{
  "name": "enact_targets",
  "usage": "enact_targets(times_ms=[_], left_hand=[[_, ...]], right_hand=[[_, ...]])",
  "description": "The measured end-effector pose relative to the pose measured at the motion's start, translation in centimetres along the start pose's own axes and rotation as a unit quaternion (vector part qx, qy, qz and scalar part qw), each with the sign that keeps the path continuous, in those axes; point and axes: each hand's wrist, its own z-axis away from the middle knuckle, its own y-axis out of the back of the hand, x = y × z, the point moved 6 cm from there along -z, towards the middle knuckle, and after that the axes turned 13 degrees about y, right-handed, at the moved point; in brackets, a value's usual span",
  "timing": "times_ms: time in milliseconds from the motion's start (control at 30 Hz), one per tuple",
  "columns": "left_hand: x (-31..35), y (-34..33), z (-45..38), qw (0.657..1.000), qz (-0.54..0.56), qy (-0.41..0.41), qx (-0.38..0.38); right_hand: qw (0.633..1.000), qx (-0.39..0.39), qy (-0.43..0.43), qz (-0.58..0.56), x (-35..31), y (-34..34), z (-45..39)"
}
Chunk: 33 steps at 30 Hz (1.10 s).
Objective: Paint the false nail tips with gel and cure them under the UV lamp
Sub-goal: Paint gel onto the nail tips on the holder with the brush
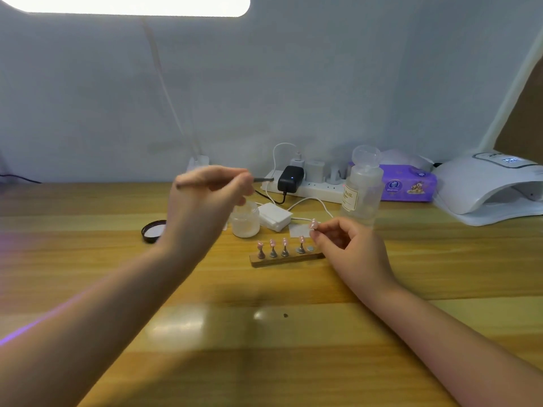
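Note:
My left hand [205, 198] is raised above the table and grips a thin brush [263, 180], its dark tip pointing right. My right hand [345, 245] pinches one pink nail tip on its stand [313, 224], lifted just above the right end of a wooden holder bar [286, 257]. Several more pink nail tips [279, 246] stand upright in the bar. A small open jar [245, 220] sits behind the bar, partly hidden by my left hand. The white UV lamp [487, 189] stands at the far right.
A dark jar lid [152, 230] lies left of the jar. A stack of white pads [274, 216], a clear liquid bottle [363, 186], a purple tissue pack [408, 185] and a power strip with plugs [305, 183] line the back of the wooden table [264, 333].

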Motion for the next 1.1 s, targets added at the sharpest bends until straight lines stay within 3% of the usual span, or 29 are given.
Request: enact_targets(times_ms=[167, 433, 1100], left_hand=[[-1.0, -2.9, 5.1, 0.994, 0.041, -0.044, -0.088], [-1.1, -3.4, 7.0, 0.984, -0.055, -0.139, -0.093], [-2.0, -3.5, 6.9, 0.991, -0.046, -0.079, -0.098]], right_hand=[[1.000, -0.003, 0.003, -0.018, -0.2, -0.1, 0.1], [0.999, -0.001, 0.020, -0.029, -0.5, -0.3, 0.1], [0.998, -0.016, 0.052, -0.009, -1.1, -0.4, 0.1]])
